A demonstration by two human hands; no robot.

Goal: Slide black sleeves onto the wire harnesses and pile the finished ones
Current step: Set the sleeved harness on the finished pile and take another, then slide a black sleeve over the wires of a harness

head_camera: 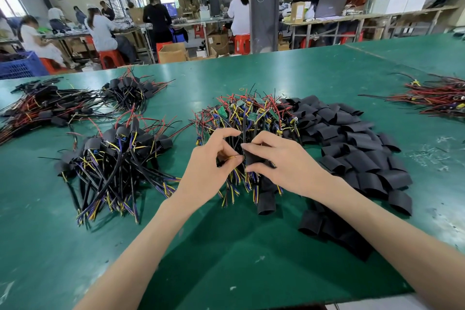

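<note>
My left hand [206, 166] pinches the wire ends of a harness [232, 157] between thumb and fingers. My right hand [284, 161] grips a black sleeve [254, 157] just right of those wire ends, the two almost touching. Both hands hover over a heap of bare wire harnesses [251, 113] with small green boards. A spread of loose black sleeves [357, 148] lies to the right of the heap. A pile of sleeved harnesses [118, 156] lies to the left.
More sleeved harnesses lie in piles at the far left [40, 108] and behind [133, 90]. Another bundle of wires [437, 98] sits at the far right. All rest on a green table [226, 246]. People work at benches beyond the table's far edge.
</note>
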